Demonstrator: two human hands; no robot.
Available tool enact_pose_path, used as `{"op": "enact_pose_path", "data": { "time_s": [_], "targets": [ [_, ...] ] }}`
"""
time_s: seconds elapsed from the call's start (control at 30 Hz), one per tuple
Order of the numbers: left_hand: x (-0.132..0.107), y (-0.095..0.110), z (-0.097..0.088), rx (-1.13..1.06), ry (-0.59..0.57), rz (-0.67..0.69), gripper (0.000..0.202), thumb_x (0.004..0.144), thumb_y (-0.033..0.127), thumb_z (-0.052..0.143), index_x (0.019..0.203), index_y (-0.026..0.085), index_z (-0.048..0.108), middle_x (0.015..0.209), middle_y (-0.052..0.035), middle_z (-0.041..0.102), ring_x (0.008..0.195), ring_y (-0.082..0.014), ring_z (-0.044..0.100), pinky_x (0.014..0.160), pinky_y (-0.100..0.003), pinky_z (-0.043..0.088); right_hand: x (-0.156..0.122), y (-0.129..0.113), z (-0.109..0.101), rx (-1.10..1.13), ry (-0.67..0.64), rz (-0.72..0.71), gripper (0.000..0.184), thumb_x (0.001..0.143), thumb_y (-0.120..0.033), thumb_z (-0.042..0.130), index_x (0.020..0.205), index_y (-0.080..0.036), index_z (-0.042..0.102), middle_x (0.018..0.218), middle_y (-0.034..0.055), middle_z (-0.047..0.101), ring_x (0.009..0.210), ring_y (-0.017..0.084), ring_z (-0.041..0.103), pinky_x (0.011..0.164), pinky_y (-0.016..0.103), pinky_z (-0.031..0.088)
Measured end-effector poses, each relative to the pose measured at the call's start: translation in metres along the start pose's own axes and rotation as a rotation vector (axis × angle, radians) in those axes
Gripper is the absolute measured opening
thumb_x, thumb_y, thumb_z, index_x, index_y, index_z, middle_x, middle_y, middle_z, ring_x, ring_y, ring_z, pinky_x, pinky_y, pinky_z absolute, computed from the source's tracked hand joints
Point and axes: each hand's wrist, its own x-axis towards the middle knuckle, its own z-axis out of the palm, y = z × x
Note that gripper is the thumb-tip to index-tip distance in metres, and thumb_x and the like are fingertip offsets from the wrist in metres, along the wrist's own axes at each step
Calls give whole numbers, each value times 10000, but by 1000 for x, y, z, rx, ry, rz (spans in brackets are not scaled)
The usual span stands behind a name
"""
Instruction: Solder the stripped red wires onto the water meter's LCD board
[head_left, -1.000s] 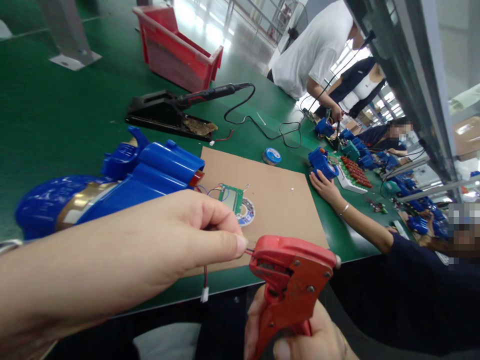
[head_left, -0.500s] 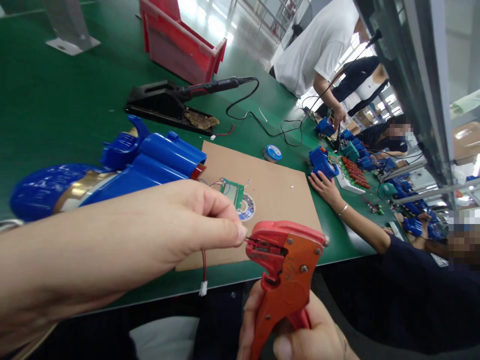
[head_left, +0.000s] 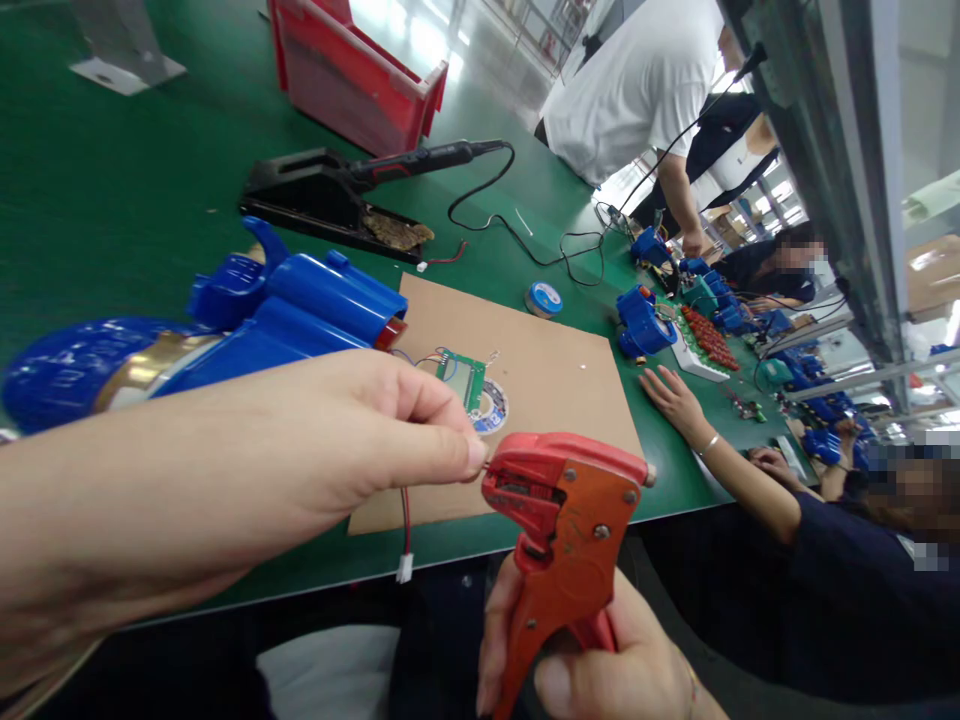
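My left hand [head_left: 330,440] pinches a thin red wire [head_left: 406,520] between thumb and forefinger; the wire hangs down to a small white connector [head_left: 403,568]. The wire's end goes into the jaws of a red wire stripper [head_left: 562,520], whose handles my right hand [head_left: 600,670] grips at the bottom. A blue plastic toy housing [head_left: 300,320] with a gold part lies on the green table behind my left hand. On a brown cardboard sheet [head_left: 547,380] lies a small green circuit board [head_left: 463,378] on a round disc, joined to the housing by thin wires.
A soldering iron [head_left: 420,160] rests on its black stand [head_left: 315,200] further back, cable trailing right. A red bin [head_left: 352,70] stands at the back. A solder spool [head_left: 544,298] sits beyond the cardboard. People work to the right among blue parts [head_left: 641,320]; one person's hand [head_left: 671,395] lies near the cardboard.
The stripper has moved slightly left and up toward my left fingertips. The neighbouring person's hand has come off the blue part and lies flat on the table.
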Motion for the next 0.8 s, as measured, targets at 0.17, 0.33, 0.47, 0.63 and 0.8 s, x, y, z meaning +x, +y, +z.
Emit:
{"op": "enact_pose_path", "data": {
  "time_s": [0.17, 0.33, 0.47, 0.63, 0.8],
  "targets": [
    [0, -5, -4, 22, 4, -16, 254, 693, 487, 711, 746, 241, 746, 811, 1, 725, 727, -198, 575, 606, -253, 431, -1, 1, -2, 0, -16, -4, 435, 799, -151, 803, 1211, -188, 668, 999, 62, 750, 902, 128, 732, 830, 251, 587],
    [-1, -3, -3, 7, 3, -13, 290, 707, 535, 726, 704, 245, 725, 742, 13, 692, 706, -187, 568, 584, -233, 434, 0, 0, 0, 28, -15, 20, 439, 797, -175, 811, 1213, -177, 670, 1009, 63, 753, 924, 137, 744, 839, 254, 588],
    [-1, 1, -2, -15, 0, -9, 412, 704, 651, 760, 710, 240, 736, 728, 4, 694, 686, -190, 580, 567, -228, 453, 1, 0, 1, 83, -21, 29, 468, 773, -171, 824, 1214, -165, 668, 997, 66, 757, 915, 148, 754, 842, 272, 595],
    [0, -2, -2, -18, 8, 11, 407, 720, 644, 752, 730, 237, 747, 765, -11, 722, 711, -208, 612, 584, -240, 483, -1, 0, 1, 87, -18, 53, 476, 765, -175, 829, 1213, -158, 670, 1014, 75, 764, 935, 161, 756, 862, 286, 593],
    [0, -7, -4, -18, 53, 43, 285, 750, 516, 712, 736, 233, 738, 835, -13, 754, 769, -224, 667, 661, -254, 512, -3, 1, 1, 98, -8, 46, 524, 744, -158, 837, 1237, -163, 659, 1059, 84, 772, 975, 168, 752, 897, 288, 583]
  ]
}}
